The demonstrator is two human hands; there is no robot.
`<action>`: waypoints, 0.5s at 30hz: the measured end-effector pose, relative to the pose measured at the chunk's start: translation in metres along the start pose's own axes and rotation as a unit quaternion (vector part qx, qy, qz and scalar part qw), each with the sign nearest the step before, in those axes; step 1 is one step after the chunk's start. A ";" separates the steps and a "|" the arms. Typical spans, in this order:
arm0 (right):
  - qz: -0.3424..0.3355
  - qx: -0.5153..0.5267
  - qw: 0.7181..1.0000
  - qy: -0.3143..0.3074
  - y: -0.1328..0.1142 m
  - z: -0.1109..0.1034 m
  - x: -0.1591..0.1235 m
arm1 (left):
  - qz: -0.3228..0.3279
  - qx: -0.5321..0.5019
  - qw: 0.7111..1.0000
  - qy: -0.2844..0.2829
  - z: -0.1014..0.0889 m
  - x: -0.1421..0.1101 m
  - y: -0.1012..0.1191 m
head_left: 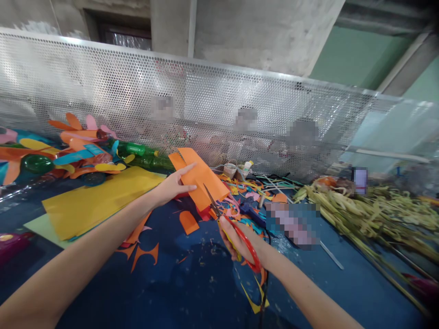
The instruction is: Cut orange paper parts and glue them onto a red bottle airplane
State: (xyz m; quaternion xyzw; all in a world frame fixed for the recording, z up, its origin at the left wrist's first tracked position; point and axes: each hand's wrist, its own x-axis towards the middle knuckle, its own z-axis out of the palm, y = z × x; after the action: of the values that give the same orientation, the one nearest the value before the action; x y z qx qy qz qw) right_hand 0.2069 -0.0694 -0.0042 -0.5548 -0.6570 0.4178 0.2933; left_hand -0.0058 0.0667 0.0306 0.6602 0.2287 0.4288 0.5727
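Note:
My left hand (175, 185) pinches a folded orange paper sheet (202, 180) and holds it up over the blue table (192, 283). My right hand (240, 242) grips red-handled scissors (228, 224). The scissor blades point up and left, and their tips meet the lower edge of the orange paper. Small orange offcuts (188, 221) lie on the table just below the paper.
Yellow and orange sheets (92, 201) lie at the left, with paper-winged green bottle crafts (85, 155) behind them. Colourful scraps (247, 192) litter the middle. A heap of dried plant stalks (370, 210) fills the right. A perforated metal screen (219, 105) bounds the far side.

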 end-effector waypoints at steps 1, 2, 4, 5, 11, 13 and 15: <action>0.006 0.004 1.000 0.003 0.001 0.001 0.000 | -0.001 0.004 1.000 0.000 0.000 0.000 0.000; 0.011 0.009 1.000 0.005 0.001 0.001 0.000 | -0.001 0.006 1.000 0.000 0.000 0.000 0.001; 0.016 0.017 1.000 0.008 0.002 0.002 0.001 | 0.001 0.003 1.000 -0.008 0.000 -0.001 0.002; 0.014 0.017 1.000 0.010 0.002 0.003 0.000 | 0.001 -0.002 1.000 -0.013 0.000 -0.001 0.003; -0.018 -0.009 1.000 0.014 -0.009 0.002 -0.002 | -0.007 0.002 1.000 -0.003 0.000 -0.003 0.009; -0.007 -0.011 1.000 0.019 -0.010 0.003 -0.002 | -0.006 0.006 1.000 -0.003 -0.001 -0.004 0.010; -0.002 -0.011 0.999 0.031 -0.010 0.004 -0.002 | -0.002 0.005 1.000 -0.008 -0.001 -0.003 0.010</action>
State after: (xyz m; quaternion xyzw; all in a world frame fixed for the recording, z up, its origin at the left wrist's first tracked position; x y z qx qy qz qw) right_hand 0.1991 -0.0723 0.0030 -0.5692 -0.6531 0.3930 0.3081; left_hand -0.0101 0.0621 0.0388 0.6658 0.2275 0.4214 0.5722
